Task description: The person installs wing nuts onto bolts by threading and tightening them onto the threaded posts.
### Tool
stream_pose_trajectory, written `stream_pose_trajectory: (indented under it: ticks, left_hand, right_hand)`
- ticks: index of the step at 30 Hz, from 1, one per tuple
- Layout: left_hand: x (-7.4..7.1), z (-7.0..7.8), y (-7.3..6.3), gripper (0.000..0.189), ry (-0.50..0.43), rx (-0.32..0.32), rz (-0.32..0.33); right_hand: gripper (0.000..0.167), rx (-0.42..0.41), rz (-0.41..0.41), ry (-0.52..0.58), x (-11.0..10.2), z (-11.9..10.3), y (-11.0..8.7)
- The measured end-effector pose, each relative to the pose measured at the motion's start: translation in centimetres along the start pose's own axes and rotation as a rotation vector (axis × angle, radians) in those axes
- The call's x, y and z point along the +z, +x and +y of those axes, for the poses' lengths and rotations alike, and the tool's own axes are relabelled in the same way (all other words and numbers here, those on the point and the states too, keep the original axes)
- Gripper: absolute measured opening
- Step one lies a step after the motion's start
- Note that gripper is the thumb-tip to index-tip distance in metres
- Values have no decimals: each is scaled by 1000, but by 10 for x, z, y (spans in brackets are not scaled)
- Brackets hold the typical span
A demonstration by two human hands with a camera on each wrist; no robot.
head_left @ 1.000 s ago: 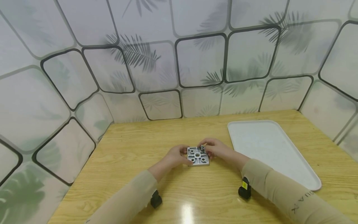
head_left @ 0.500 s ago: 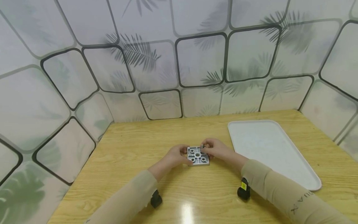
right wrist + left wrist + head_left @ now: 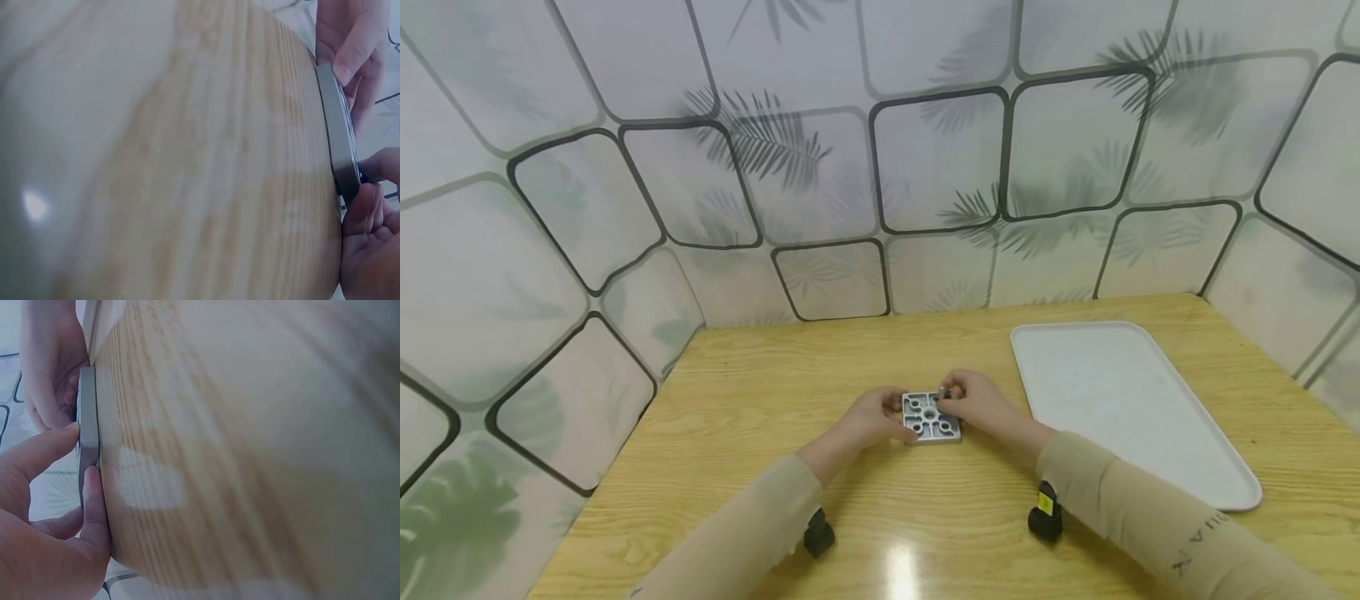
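Note:
A square metal plate [image 3: 929, 429] with ribs and round holes lies flat on the wooden table in the head view. My left hand [image 3: 874, 417] pinches its left side, thumb at the near left corner. The left wrist view shows the thumb on top of the plate [image 3: 90, 409] and a fingertip low against its edge. At the far right corner hole, my right hand [image 3: 985, 402] pinches a small upright metal pin-like piece [image 3: 943, 392] between thumb and fingers. Its lower end is hidden, so its exact kind is unclear. The right wrist view shows those fingers beside the plate [image 3: 337, 131].
A white rectangular tray [image 3: 1120, 400] lies to the right, close to my right forearm. The wooden table [image 3: 790, 358] stretches around the hands. Behind and beside it hangs a patterned curtain-like wall [image 3: 820, 200]. A small black camera sits on each wrist.
My right thumb has come over the plate's corner, and the right wrist has turned slightly toward me and left. The left hand and the plate have stayed in place.

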State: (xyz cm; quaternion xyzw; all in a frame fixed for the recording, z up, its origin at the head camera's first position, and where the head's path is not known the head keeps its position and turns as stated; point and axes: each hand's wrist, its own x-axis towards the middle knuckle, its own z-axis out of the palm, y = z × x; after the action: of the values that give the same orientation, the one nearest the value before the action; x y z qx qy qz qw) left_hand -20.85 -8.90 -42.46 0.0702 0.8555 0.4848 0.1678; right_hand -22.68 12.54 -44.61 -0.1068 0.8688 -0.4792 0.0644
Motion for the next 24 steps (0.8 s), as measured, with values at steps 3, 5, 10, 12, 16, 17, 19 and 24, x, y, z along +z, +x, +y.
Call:
stream_pose_trajectory:
  ticks: [3,5,10,12,16,17,19,24]
  left_hand:
    - [0,0,0,74,-1,-1,-1]
    - [-1,0,0,74,-5,0,-3]
    - [-1,0,0,74,-10,6,-7]
    - [-1,0,0,74,-9,7,-5]
    - [-1,0,0,75,-10,5,3]
    - [-1,0,0,75,-12,4,4]
    - [-1,0,1,75,-19,4,4]
    - [0,-1,2,75,-18,4,5]
  right_hand:
    - [16,9,14,-22,2,-2,0]
    - [15,7,27,-42,3,-2,-1]
    - [16,19,58,-97,4,-5,-1]
    - [17,20,61,-110,4,-6,-1]
    - [23,1,31,-80,2,-8,-3]
    - [24,4,18,-50,1,-8,-3]
    - [28,7,-16,21,-2,-8,-5]
    - [38,19,-91,211,-6,-4,-4]
